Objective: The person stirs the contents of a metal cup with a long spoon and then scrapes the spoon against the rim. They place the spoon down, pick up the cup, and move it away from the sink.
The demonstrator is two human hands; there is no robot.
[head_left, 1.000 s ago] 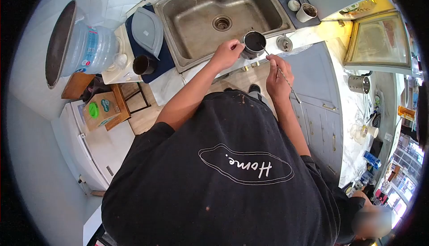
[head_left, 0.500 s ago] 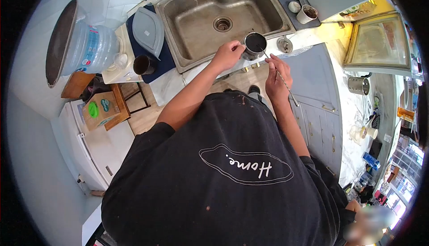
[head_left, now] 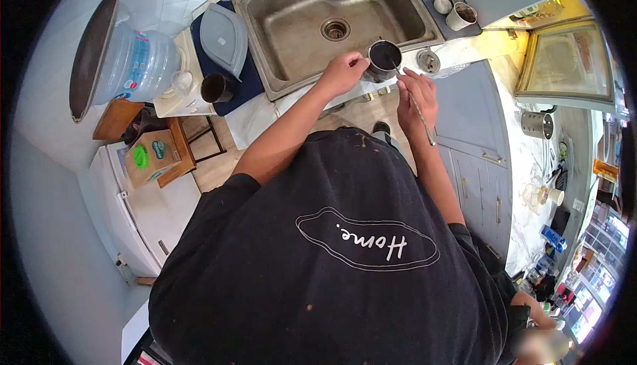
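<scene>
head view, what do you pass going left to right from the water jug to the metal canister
water jug → dark mug → left hand holding the metal cup → right hand with a thin rod → white cup → metal canister

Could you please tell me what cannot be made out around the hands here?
Head view, metal cup: contents only dark, too small to tell.
Head view, stirrer: tip hidden inside the cup.
Head view, left hand: its fingers hide where it grips the cup.
</scene>
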